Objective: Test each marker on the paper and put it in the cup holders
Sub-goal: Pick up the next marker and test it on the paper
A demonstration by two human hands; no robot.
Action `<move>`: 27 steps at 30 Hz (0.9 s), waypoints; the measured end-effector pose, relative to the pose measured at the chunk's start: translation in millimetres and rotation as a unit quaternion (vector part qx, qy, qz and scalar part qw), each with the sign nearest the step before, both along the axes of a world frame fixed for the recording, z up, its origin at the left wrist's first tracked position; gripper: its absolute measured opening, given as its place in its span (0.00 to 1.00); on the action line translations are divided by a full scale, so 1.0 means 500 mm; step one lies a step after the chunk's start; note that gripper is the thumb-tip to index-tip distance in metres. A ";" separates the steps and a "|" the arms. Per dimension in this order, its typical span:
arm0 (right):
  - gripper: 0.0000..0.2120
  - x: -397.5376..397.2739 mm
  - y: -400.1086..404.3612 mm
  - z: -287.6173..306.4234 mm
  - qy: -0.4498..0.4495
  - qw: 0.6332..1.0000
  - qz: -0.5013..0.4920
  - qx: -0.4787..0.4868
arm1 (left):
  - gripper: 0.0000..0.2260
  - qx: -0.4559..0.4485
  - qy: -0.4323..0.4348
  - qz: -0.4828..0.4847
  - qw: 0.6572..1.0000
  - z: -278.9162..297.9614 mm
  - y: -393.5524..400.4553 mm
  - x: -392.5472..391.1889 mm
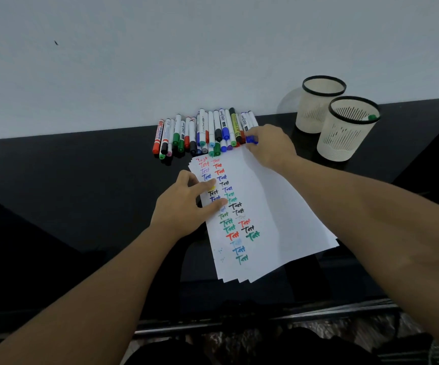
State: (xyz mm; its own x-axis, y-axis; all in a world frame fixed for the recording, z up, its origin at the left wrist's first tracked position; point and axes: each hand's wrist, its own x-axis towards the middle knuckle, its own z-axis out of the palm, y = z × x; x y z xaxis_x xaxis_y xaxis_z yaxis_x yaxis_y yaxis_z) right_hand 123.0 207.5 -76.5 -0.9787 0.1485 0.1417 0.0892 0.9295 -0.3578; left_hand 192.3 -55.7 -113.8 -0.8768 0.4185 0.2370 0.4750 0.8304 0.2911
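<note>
Markers, a whole row of white-barrelled ones (205, 133), line the far edge of our black glass table (81, 185). Our right hand (271, 146) pinches a blue-capped marker (251, 139) at the row's end; our left hand (184, 206) lies flat on the fanned white paper (271, 212), covered in coloured "Test" scribbles. Two cream mesh cup holders (344, 127) stand right; the nearer holds a green-capped marker (372, 117).

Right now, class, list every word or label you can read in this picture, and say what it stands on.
"Test": handwritten again and again in two columns, in red, blue, black, green and purple, on the top sheet of paper.
Printed labels on the barrels of the markers: too small and blurred to read.
Nothing else bears text.
</note>
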 end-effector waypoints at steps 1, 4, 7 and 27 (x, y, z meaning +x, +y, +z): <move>0.16 0.001 0.000 -0.001 0.009 1.000 -0.001 -0.007 | 0.32 -0.002 0.000 0.000 1.000 0.000 0.000 0.000; 0.09 0.004 -0.002 -0.008 0.043 0.999 -0.007 -0.015 | 0.32 -0.001 -0.003 0.000 1.000 0.000 0.001 0.000; 0.08 0.006 -0.006 -0.011 0.059 0.998 -0.016 -0.010 | 0.32 -0.001 -0.006 0.001 1.000 0.002 0.001 -0.001; 0.06 0.043 -0.021 0.003 0.196 0.978 -0.010 -0.066 | 0.32 -0.001 -0.010 0.001 1.000 0.005 0.001 0.001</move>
State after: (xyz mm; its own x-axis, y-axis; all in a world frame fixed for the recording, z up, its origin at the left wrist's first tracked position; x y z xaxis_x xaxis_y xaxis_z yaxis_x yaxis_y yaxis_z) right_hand 144.4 197.2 -75.1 -0.8496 0.2087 0.4843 -0.0620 0.8725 -0.4847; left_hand 192.5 -55.0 -111.2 -0.8826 0.4164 0.2182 0.4666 0.8323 0.2992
